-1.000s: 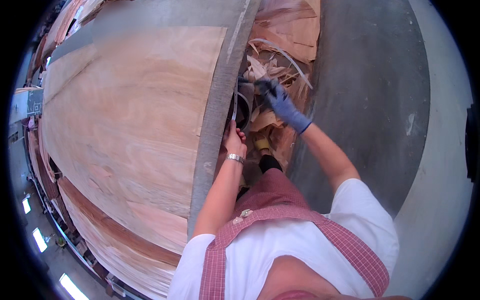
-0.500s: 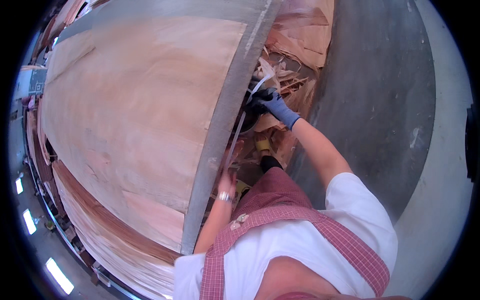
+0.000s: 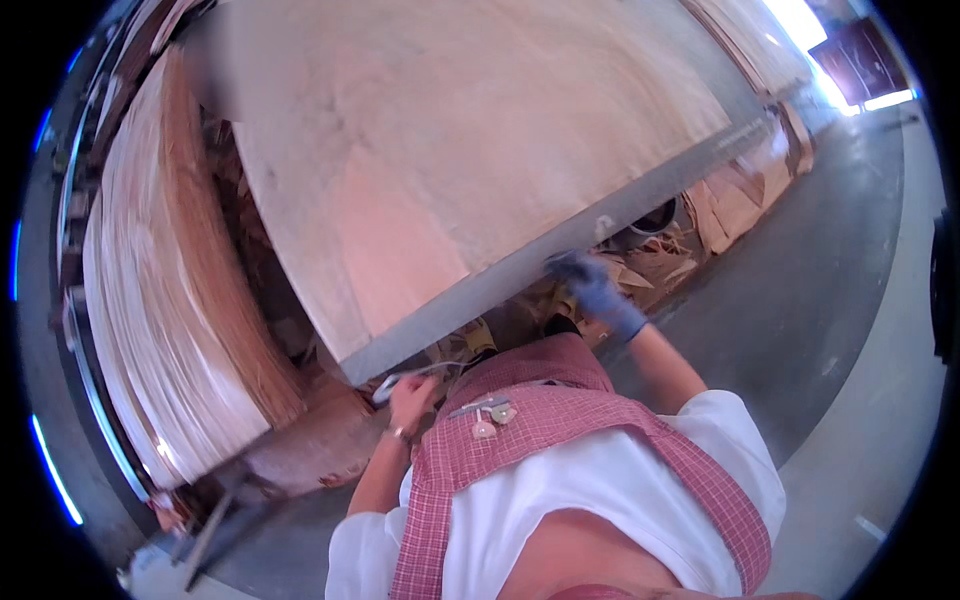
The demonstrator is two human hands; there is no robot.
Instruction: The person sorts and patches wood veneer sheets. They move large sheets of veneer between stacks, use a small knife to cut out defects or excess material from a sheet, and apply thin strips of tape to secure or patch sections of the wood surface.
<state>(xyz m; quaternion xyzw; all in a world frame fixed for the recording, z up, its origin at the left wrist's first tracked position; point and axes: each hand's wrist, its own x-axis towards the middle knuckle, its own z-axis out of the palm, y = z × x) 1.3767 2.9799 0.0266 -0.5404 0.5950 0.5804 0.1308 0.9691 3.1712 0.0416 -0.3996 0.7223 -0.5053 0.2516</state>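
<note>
My bare left hand [image 3: 411, 402], with a silver band at its wrist, is closed on a thin white strip [image 3: 386, 385] beside the near left corner of the table. One end curls out past the fingers and a thin length trails to the right. My right hand [image 3: 598, 292], in a blue glove with dark fingers, is at the table's front edge. Motion smears its fingers, so what they hold, if anything, cannot be made out. A large sheet of pale wood veneer [image 3: 480, 130] covers the grey-edged table [image 3: 530, 258].
A dark round container [image 3: 655, 218] sits under the table edge among torn veneer scraps [image 3: 735, 205]. To the left stands a tall stack of veneer sheets [image 3: 165, 280]. Yellow footwear [image 3: 479, 335] shows below the table edge. Dark floor [image 3: 770, 330] lies to the right.
My view has turned toward the table's near left corner. My right hand has left the dark round container; my left hand has moved to the corner with the white strip.
</note>
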